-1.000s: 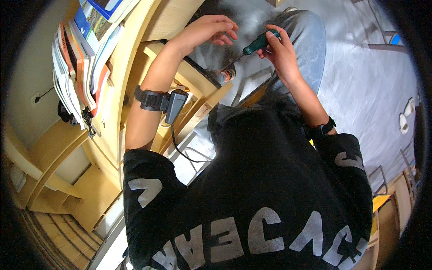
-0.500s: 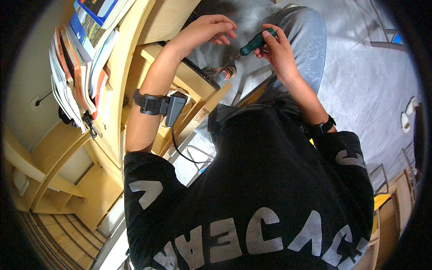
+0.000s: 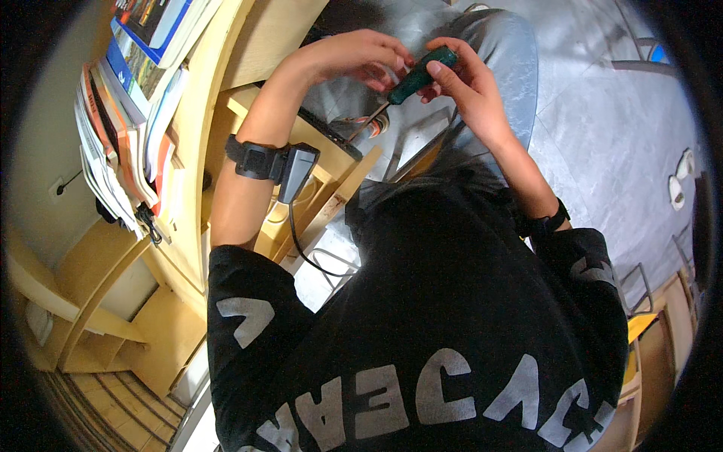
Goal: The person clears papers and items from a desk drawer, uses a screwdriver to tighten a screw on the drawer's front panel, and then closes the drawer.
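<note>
My right hand (image 3: 473, 87) grips the dark green handle of a screwdriver (image 3: 419, 77), thumb on top. Its thin metal shaft slants down and left, its end near a dark strip (image 3: 330, 134) along the wooden drawer's edge. Whether the tip touches that strip, I cannot tell. My left hand (image 3: 363, 59) is beside the handle with fingers loosely bent and apart, holding nothing visible. Its fingertips come close to the handle; contact is unclear.
Left of me stands a wooden desk (image 3: 215, 98) with stacked books (image 3: 128, 113) and shelves. An open wooden drawer (image 3: 320, 184) lies below my left forearm. My jeans-covered leg (image 3: 512, 75) is beyond my right hand. White shoes (image 3: 681, 181) lie on the grey tiled floor (image 3: 602, 151).
The screwdriver has shifted slightly left and down in my right hand, its shaft now showing more clearly. My left hand has moved a little right, nearer the handle.
</note>
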`<control>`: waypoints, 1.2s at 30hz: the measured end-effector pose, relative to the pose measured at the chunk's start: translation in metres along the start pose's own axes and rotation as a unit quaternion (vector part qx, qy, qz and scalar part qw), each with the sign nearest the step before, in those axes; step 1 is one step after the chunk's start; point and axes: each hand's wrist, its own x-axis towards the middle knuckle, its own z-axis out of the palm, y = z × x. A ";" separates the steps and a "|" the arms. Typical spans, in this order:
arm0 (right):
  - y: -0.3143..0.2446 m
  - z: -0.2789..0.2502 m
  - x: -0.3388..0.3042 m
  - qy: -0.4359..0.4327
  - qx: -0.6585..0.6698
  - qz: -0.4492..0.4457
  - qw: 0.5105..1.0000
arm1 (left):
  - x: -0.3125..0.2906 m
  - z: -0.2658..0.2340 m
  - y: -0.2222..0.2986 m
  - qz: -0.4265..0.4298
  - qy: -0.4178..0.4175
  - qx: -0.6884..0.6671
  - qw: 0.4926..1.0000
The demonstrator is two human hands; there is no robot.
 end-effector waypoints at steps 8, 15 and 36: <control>-0.020 -0.014 0.021 -0.019 -0.379 0.026 0.925 | -0.007 0.010 0.004 0.015 -0.063 0.029 0.997; -0.021 -0.020 0.029 -0.102 -0.316 0.038 0.943 | 0.002 0.014 0.002 -0.013 -0.141 -0.053 0.988; -0.045 -0.033 0.038 -0.205 -0.354 -0.009 0.912 | 0.000 0.015 0.006 0.004 -0.112 -0.155 0.982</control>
